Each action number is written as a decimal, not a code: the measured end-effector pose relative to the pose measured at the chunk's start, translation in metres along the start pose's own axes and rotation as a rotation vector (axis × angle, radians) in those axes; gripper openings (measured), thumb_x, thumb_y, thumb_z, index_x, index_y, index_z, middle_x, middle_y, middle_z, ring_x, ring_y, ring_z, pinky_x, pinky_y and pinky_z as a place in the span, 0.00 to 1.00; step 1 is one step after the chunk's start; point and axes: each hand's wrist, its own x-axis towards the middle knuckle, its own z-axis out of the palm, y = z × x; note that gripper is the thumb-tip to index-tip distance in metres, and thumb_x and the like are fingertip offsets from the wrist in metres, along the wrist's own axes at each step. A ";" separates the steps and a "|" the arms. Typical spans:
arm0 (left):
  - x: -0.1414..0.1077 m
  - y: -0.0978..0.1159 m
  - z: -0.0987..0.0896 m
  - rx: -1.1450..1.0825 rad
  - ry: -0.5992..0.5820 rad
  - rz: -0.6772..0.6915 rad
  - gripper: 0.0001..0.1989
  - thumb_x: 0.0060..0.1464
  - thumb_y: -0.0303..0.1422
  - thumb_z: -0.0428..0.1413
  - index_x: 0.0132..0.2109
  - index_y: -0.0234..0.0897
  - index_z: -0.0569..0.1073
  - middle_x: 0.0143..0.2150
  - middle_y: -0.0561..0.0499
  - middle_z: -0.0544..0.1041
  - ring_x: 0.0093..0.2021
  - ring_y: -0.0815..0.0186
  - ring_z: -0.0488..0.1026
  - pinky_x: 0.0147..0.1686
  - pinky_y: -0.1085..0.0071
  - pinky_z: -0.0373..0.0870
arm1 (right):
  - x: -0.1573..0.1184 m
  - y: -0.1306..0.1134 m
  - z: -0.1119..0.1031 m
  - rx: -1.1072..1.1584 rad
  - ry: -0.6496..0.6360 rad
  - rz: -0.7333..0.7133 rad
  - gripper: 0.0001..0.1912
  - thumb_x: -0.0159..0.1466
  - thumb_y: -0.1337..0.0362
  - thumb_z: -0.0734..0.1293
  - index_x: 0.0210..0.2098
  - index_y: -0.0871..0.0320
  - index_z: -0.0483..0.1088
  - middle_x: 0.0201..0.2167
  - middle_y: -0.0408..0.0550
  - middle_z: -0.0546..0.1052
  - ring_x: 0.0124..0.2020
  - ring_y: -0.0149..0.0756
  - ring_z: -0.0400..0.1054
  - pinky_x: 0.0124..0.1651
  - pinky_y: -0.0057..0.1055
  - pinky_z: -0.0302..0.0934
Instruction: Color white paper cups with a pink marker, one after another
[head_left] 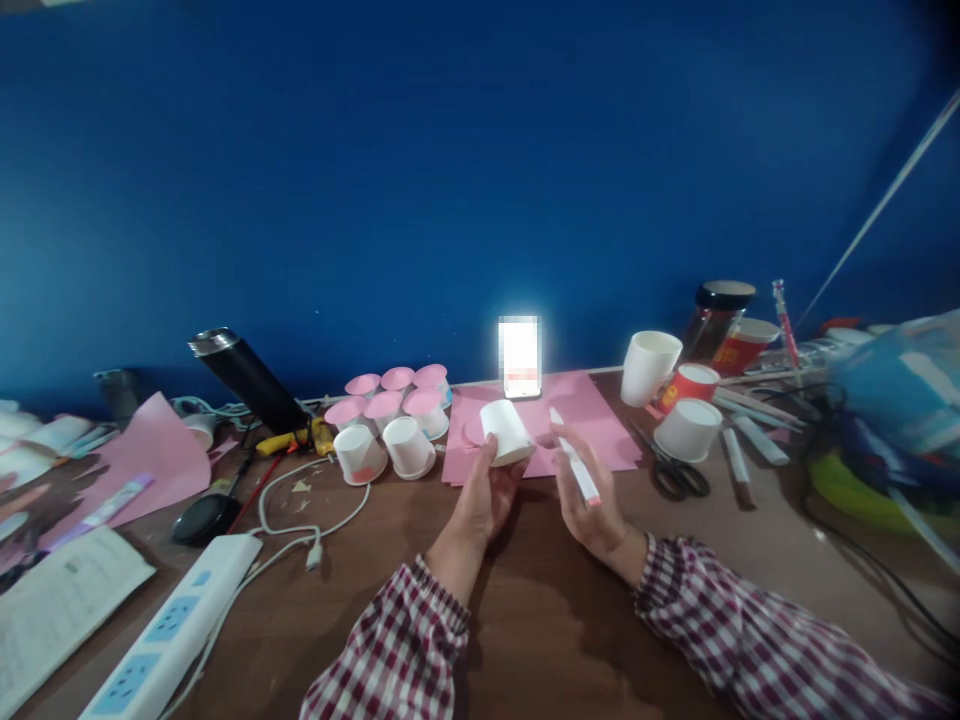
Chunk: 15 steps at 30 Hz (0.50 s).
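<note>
My left hand is closed round a white paper cup, held tilted above the front edge of the pink paper sheets. In my right hand is a white marker pen with a red end, its pale tip pointing up and away from me. The pen is apart from the cup. Behind the cup a bright phone stands upright against the blue wall. Left of the sheets are several paper cups with pink tops and two plain white upturned cups.
Scissors, a white upturned cup, a red cup and markers lie to the right. On the left are a black flask, a power strip, a white cable and torn pink paper.
</note>
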 end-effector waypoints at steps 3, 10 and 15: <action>0.000 -0.002 -0.002 0.066 -0.073 0.002 0.15 0.56 0.39 0.62 0.45 0.31 0.77 0.40 0.45 0.82 0.42 0.63 0.78 0.51 0.68 0.72 | 0.001 -0.005 0.000 -0.058 -0.065 -0.100 0.14 0.74 0.59 0.56 0.53 0.55 0.68 0.47 0.55 0.78 0.48 0.44 0.75 0.53 0.43 0.70; 0.000 -0.002 -0.001 0.044 -0.137 -0.002 0.15 0.62 0.41 0.54 0.47 0.34 0.76 0.44 0.45 0.81 0.43 0.62 0.77 0.47 0.66 0.73 | 0.003 0.001 0.003 -0.159 -0.108 -0.129 0.13 0.73 0.64 0.57 0.55 0.55 0.67 0.48 0.56 0.78 0.50 0.44 0.74 0.53 0.43 0.71; 0.003 -0.002 -0.004 0.019 -0.025 -0.039 0.14 0.61 0.39 0.57 0.48 0.35 0.76 0.45 0.45 0.81 0.44 0.64 0.77 0.48 0.68 0.73 | 0.002 0.004 0.003 -0.164 -0.103 -0.034 0.13 0.73 0.63 0.58 0.55 0.55 0.67 0.50 0.56 0.77 0.53 0.45 0.73 0.56 0.44 0.69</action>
